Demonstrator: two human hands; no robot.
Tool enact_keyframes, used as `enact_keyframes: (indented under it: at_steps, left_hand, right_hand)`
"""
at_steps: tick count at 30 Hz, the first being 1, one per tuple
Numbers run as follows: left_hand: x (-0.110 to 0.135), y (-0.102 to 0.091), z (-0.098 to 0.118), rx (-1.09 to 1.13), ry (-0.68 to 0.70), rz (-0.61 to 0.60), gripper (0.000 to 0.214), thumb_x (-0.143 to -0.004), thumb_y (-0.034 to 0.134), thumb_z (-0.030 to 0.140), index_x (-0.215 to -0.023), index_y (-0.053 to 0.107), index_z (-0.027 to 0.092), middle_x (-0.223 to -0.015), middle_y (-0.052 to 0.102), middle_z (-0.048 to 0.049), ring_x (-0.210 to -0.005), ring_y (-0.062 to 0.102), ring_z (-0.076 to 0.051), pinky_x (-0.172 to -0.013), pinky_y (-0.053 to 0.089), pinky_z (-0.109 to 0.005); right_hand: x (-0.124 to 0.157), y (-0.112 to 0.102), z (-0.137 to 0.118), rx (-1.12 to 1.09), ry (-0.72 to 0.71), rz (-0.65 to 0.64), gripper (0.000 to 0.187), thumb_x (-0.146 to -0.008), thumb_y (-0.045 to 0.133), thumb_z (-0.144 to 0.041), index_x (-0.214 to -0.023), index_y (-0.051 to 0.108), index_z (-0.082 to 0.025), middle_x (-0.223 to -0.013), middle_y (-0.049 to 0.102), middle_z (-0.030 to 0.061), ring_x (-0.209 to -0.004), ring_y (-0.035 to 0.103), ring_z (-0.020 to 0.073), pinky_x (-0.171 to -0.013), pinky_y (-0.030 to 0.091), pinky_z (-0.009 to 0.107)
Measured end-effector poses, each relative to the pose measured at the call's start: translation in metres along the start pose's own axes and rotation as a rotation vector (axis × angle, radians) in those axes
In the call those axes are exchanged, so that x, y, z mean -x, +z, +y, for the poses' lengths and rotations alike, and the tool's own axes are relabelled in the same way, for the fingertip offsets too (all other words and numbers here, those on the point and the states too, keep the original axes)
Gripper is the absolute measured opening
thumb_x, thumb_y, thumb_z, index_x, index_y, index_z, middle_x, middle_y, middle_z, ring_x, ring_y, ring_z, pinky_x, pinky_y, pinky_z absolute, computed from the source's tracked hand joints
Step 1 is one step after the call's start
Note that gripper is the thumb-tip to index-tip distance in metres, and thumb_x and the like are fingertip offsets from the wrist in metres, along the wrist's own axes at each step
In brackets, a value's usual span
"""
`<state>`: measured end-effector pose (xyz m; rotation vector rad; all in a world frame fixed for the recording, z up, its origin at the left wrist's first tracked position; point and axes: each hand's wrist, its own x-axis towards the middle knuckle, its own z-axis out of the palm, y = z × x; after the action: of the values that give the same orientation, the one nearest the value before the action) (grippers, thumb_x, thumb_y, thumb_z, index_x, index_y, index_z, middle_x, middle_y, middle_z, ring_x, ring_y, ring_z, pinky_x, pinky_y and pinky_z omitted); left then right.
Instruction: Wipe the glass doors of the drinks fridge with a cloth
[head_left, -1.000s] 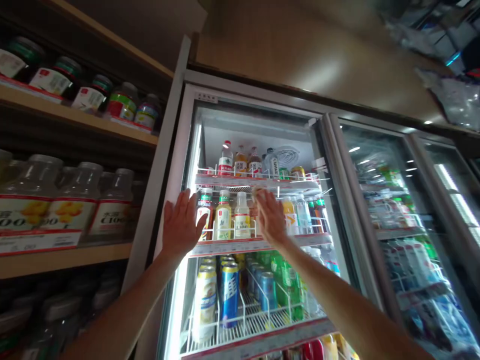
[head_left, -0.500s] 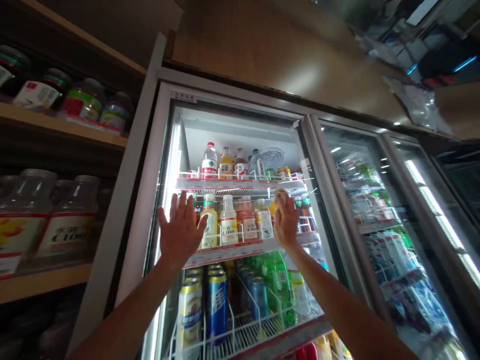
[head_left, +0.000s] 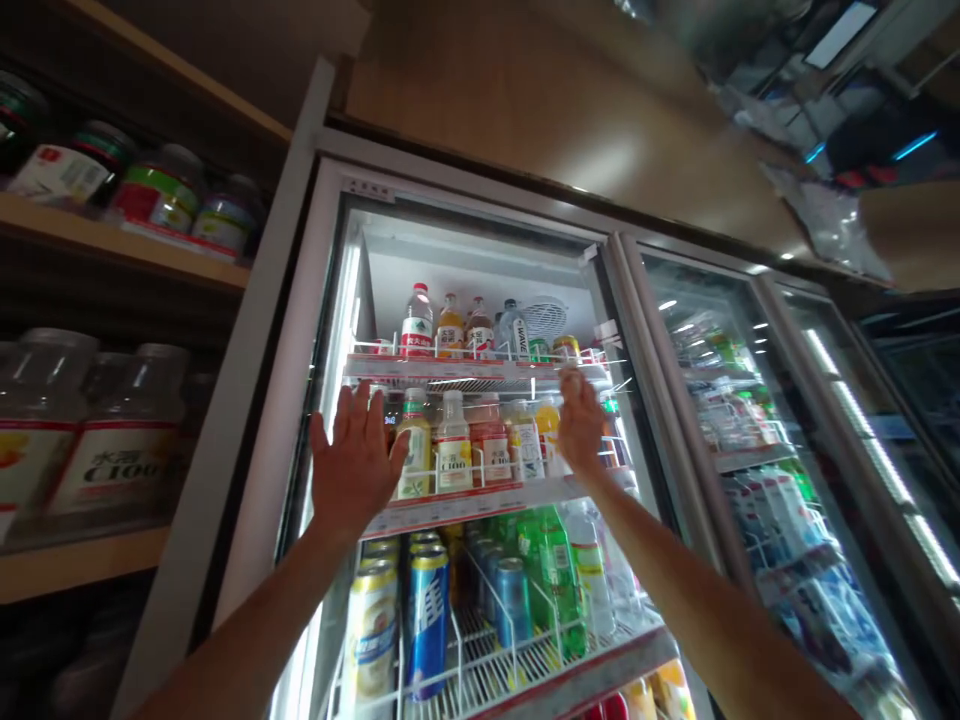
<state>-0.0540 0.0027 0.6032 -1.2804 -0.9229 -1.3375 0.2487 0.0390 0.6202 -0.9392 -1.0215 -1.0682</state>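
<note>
My left hand [head_left: 354, 455] is spread flat toward the glass door [head_left: 480, 250] of a lit drinks cooler. Behind its thumb side stand bottles, among them a yellow-green bottle [head_left: 415, 445]. My right hand [head_left: 582, 425] is raised at the right half of the same door, its fingers closed together over what looks like a pale cloth [head_left: 570, 380], mostly hidden and blurred. Through the glass, an orange drink bottle [head_left: 548, 422] appears just left of it. Whether either palm touches the glass is hard to tell.
Wooden shelves with bottles [head_left: 124, 430] stand at the left, beside the cooler's frame [head_left: 251, 400]. More glass-doored coolers [head_left: 720, 350] run to the right. Above is a wooden panel [head_left: 525, 110]. Cans [head_left: 429, 620] and green bottles [head_left: 551, 560] sit on the lower rack.
My right hand has moved slightly right across the door, uncovering more of the orange bottle. My left hand stays spread in nearly the same place. The view has shifted a little.
</note>
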Motion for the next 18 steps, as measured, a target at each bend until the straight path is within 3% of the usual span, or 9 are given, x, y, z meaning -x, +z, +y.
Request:
enact_keyframes:
  at_steps: [2,4,6,9,11,12,16,18]
  left_hand:
    - [0.0,0.0,0.0,0.005,-0.004,-0.002,0.062,-0.091,0.021,0.045,-0.138,0.033,0.006,-0.146,0.031,-0.0164,-0.138,0.02,-0.029,-0.11,0.012,-0.053]
    - [0.0,0.0,-0.001,0.013,-0.009,-0.007,0.061,-0.091,0.021,0.044,-0.139,0.031,0.008,-0.146,0.03,-0.0157,-0.139,0.019,-0.028,-0.11,0.012,-0.053]
    - [0.001,0.0,-0.001,0.02,-0.018,-0.009,0.06,-0.091,0.022,0.043,-0.14,0.03,0.009,-0.146,0.03,-0.0149,-0.139,0.019,-0.028,-0.11,0.011,-0.053]
    - [0.001,0.0,0.0,0.034,-0.008,-0.006,0.059,-0.091,0.025,0.043,-0.14,0.029,0.01,-0.146,0.03,-0.0149,-0.139,0.019,-0.028,-0.11,0.012,-0.053]
    - [0.0,-0.001,0.0,0.048,-0.004,0.002,0.06,-0.091,0.027,0.043,-0.141,0.028,0.011,-0.146,0.03,-0.0155,-0.139,0.02,-0.029,-0.109,0.012,-0.054]
    - [-0.001,-0.001,0.0,0.057,-0.002,0.003,0.06,-0.09,0.027,0.044,-0.141,0.027,0.011,-0.146,0.03,-0.0159,-0.138,0.02,-0.029,-0.109,0.012,-0.055]
    - [0.002,-0.003,0.0,0.069,-0.009,-0.012,0.061,-0.09,0.026,0.044,-0.141,0.028,0.01,-0.146,0.029,-0.0168,-0.139,0.019,-0.03,-0.109,0.013,-0.056]
    - [0.006,-0.003,-0.001,0.062,0.028,-0.035,0.06,-0.09,0.026,0.044,-0.139,0.032,0.009,-0.146,0.029,-0.0166,-0.139,0.019,-0.03,-0.11,0.013,-0.055]
  right_hand:
    - [0.016,0.003,-0.029,-0.059,-0.289,-0.116,0.049,-0.086,0.033,-0.018,-0.132,0.043,-0.03,-0.141,0.041,0.0021,-0.131,0.035,0.0202,-0.104,0.034,0.043]
    - [0.025,0.0,-0.034,-0.095,-0.539,-0.21,0.048,-0.088,0.035,-0.02,-0.134,0.04,-0.031,-0.146,0.035,0.0004,-0.136,0.027,0.0191,-0.109,0.026,0.044]
    - [0.021,-0.005,-0.017,-0.079,-0.511,-0.194,0.047,-0.089,0.034,-0.02,-0.134,0.041,-0.029,-0.144,0.037,0.0027,-0.135,0.029,0.02,-0.109,0.025,0.047]
    - [0.007,-0.007,0.009,-0.054,-0.135,-0.02,0.048,-0.088,0.029,-0.017,-0.134,0.042,-0.023,-0.138,0.044,0.0089,-0.128,0.039,0.0222,-0.102,0.033,0.047]
    - [0.008,-0.006,0.002,-0.081,-0.046,0.032,0.049,-0.088,0.028,-0.016,-0.135,0.041,-0.022,-0.137,0.045,0.0095,-0.128,0.04,0.0222,-0.1,0.036,0.044]
    - [0.014,-0.006,-0.008,-0.097,-0.094,0.011,0.049,-0.088,0.029,-0.017,-0.136,0.04,-0.023,-0.139,0.044,0.0083,-0.13,0.037,0.0219,-0.101,0.035,0.044]
    - [0.044,-0.007,-0.043,-0.109,-0.507,-0.182,0.049,-0.087,0.035,-0.019,-0.135,0.04,-0.031,-0.145,0.037,-0.0001,-0.136,0.028,0.0182,-0.11,0.025,0.043]
    - [0.046,-0.009,-0.031,-0.068,-0.469,-0.144,0.045,-0.088,0.035,-0.02,-0.13,0.045,-0.032,-0.142,0.042,-0.0013,-0.133,0.033,0.0167,-0.109,0.027,0.04]
